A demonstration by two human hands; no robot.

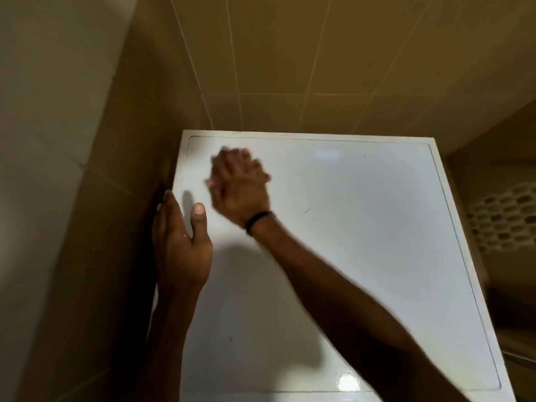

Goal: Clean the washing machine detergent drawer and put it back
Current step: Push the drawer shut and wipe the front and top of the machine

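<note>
The white top panel of the washing machine [348,227] fills the middle of the view, seen from above. My left hand [179,245] rests on its left edge, thumb on top and straight fingers down the side in the gap by the wall. My right hand [237,184] lies over the rear left of the panel, blurred by motion, with a dark band on the wrist. A pale patch shows at its left edge, and I cannot tell whether it holds anything. The detergent drawer is not in view.
A beige tiled wall [290,59] stands right behind the machine, and another wall [87,198] runs close along its left side. To the right, lower down, sits a white basket with hexagonal holes [504,216].
</note>
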